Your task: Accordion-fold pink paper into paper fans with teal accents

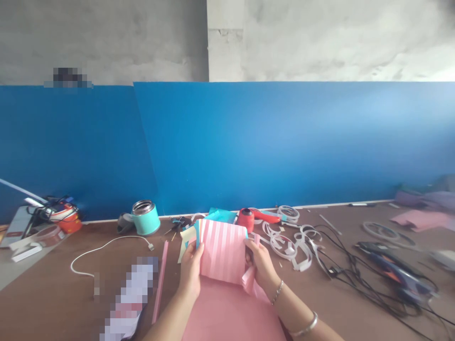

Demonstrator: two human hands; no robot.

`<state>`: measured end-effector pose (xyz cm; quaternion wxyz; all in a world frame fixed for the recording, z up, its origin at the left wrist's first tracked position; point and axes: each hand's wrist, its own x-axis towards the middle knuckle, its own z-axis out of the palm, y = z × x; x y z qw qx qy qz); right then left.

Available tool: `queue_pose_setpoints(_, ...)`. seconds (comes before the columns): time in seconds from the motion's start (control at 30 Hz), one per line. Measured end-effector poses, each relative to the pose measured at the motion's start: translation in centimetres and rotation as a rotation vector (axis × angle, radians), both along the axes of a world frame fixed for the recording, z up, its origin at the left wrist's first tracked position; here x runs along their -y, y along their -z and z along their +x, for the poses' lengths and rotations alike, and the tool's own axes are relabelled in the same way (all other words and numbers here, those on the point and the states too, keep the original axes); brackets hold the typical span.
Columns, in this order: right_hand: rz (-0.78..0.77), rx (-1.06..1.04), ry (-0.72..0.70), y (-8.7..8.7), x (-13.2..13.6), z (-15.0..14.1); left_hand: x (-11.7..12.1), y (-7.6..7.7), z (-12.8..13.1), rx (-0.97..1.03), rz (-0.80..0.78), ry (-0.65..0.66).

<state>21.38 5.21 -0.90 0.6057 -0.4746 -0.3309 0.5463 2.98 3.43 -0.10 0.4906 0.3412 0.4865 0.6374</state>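
Note:
Both of my hands hold a pink pleated sheet (pixel 224 251) up above the table, one at each side edge. Paper or cloth, I cannot tell which. My left hand (pixel 192 267) pinches its left edge with the thumb in front. On the right edge my right hand (pixel 261 263) is closed, and a crumpled pink end hangs below its fingers. Blue and yellow edges peek out behind the sheet on the left. Under it, close to me, spreads a larger plain pink sheet (pixel 231 317). A narrow pink strip (pixel 161 279) lies left of my left forearm.
A teal cup (pixel 146 219) stands at the back left, near a white cable (pixel 106 244). Behind my hands are a red object (pixel 246 219) and curled white strips (pixel 284 241). Black cables (pixel 351 265) and a blurred dark tool (pixel 398 272) lie right. A blue partition (pixel 266 147) closes the back.

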Motion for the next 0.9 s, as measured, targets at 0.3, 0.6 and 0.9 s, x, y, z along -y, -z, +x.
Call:
queue_pose_setpoints(0.3,0.050,-0.091,-0.110,-0.7,0.4,-0.4,1.0,-0.6,0.9,-0.217,0.029,0.171)
queue_pose_setpoints(0.6,0.014,-0.124,-0.246,-1.1,1.2,-1.2,2.4,-0.7,2.4,-0.181,0.073,0.335)
queue_pose_setpoints(0.9,-0.072,-0.071,-0.069,-0.1,0.6,-0.9,1.3,1.2,1.6,-0.139,-0.064,0.097)
